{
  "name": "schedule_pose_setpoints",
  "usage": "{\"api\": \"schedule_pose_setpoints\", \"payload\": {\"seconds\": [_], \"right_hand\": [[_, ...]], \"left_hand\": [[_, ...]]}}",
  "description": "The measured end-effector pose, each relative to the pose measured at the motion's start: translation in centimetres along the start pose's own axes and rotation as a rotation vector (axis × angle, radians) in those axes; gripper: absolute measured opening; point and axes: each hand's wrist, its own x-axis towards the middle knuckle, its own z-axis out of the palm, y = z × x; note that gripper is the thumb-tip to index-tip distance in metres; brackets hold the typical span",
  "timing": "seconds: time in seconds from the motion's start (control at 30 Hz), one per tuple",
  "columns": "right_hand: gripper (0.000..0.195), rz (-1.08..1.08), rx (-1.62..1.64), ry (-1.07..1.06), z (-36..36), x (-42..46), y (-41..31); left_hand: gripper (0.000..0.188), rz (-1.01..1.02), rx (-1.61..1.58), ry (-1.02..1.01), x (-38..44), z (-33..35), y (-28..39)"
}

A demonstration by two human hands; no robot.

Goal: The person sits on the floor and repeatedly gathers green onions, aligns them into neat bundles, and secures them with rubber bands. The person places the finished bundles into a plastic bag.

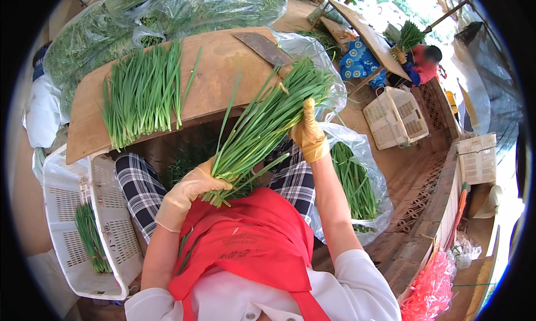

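Note:
A loose bunch of long green chives (268, 111) slants across my lap, its cut ends toward me. My gloved left hand (197, 185) grips it near those pale ends. Under the leafy upper part, my gloved right hand (309, 132) holds the bunch with its thumb raised; most of its fingers are hidden behind the leaves. Beyond my knees, a wooden board (217, 69) carries a row of spread chives (144, 95) on its left half. A broad rusty blade (264, 46) lies at the board's far right, its handle partly covered by the leaves.
At my left stands a white plastic crate (67, 237) with a tied chive bundle (92, 237) inside. A clear bag of chives (356, 183) is by my right arm. Large bags of greens (188, 15) lie behind the board. Another person (423, 63) holds greens at a tilted table (360, 28).

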Motion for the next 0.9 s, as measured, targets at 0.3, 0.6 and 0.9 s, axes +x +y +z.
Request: {"api": "schedule_pose_setpoints", "payload": {"seconds": [0.3,0.6,0.9], "right_hand": [[0.091,-0.105,0.005,-0.03,-0.5,1.0,-1.7],[0.02,-0.271,-0.415,-0.01,7.5,6.5,-2.1],[0.037,-0.527,-0.83,-0.259,18.1,4.4,-7.7]], "left_hand": [[0.079,0.196,1.211,0.42,-2.9,0.0,3.9],[0.116,0.197,0.536,0.236,-3.9,0.0,11.2],[0.053,0.605,0.183,0.208,-0.5,2.1,20.2]]}}
